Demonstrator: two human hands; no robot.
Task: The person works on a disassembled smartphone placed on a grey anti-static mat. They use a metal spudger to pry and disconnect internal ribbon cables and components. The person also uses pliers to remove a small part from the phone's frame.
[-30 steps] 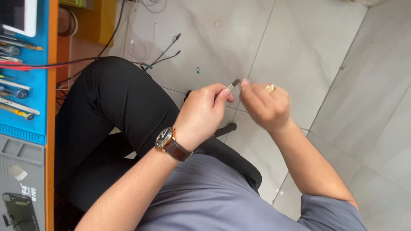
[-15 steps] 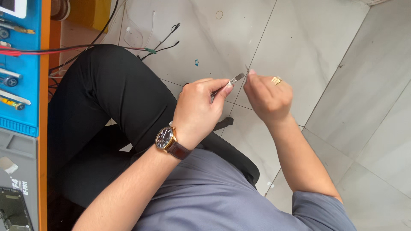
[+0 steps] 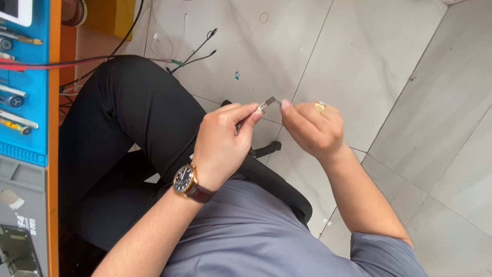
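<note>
My left hand (image 3: 223, 139), with a brown-strapped wristwatch (image 3: 185, 180) on its wrist, grips a small thin metal tool like tweezers (image 3: 266, 105) between thumb and fingers. My right hand (image 3: 313, 129) wears a gold ring (image 3: 320, 106). Its fingertips pinch at the tip of the tool, and whatever sits between them is too small to make out. Both hands are held together above my lap, over my black trousers (image 3: 128, 118) and the tiled floor.
A blue work mat (image 3: 23, 92) with several small tools and a red cable lies on an orange-edged bench at the left. A dismantled phone (image 3: 18, 254) is at the lower left. Thin black cables (image 3: 197, 48) trail on the pale floor tiles (image 3: 369, 56). A black chair part (image 3: 266, 149) shows below my hands.
The view has shifted a little. My hands stay close together on the metal tool, drifting slightly, with the right fingertips still at its tip.
</note>
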